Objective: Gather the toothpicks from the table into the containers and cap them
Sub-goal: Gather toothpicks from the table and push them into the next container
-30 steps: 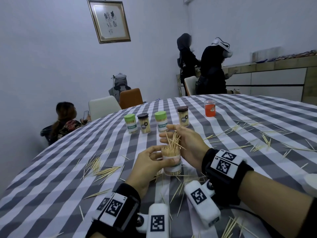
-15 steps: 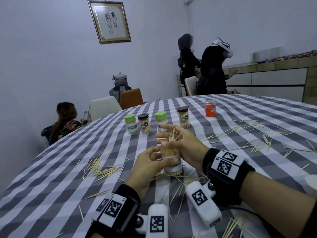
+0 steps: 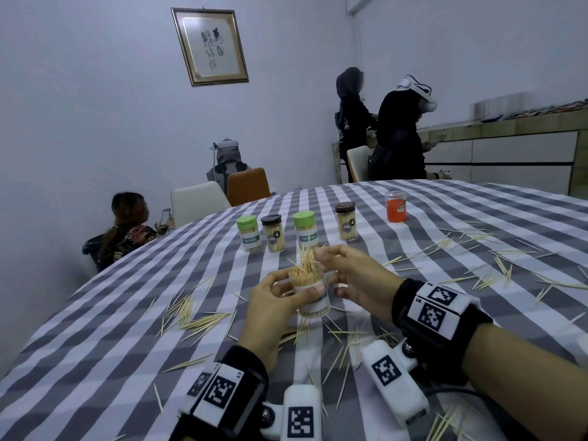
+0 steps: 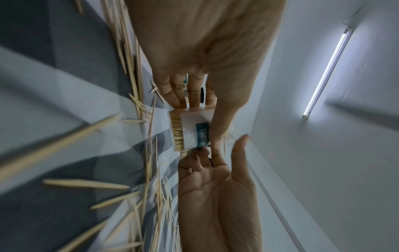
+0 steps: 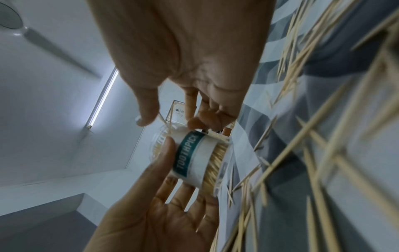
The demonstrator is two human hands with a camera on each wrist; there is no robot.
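Grey-and-white checked cloth covers the table (image 3: 133, 313) in front of me, with loose toothpicks (image 3: 197, 319) scattered over it to both sides and right under my wrists. Farther back stand four capped containers (image 3: 345, 222) in a row, and a small orange-filled jar (image 3: 395, 206) beyond them to the right.

My left hand (image 3: 270, 310) is wrapped round the open container (image 3: 313, 299), thumb on the near side and fingers round the far side, holding it upright just above the cloth (the right wrist view shows its "TOOTHPICK" label band (image 5: 190, 153) clearly). It is already packed nearly to the rim.

My right hand (image 3: 353, 275) sits just beside it on the right, thumb and fingertips pinched on a bundle of toothpicks (image 3: 308, 261) that stands up out of the container's mouth. The bundle is roughly vertical, fanned a little at the top, its lower ends already in among the packed ones.

What matters next, I think, is that the bundle's long axis lines up with the container's own axis: the mouth lies straight below my right fingertips, so the push should go straight down while the left hand keeps the container from tipping. A slanted push would likely splay sticks over the rim. I cannot see a cap for this container.
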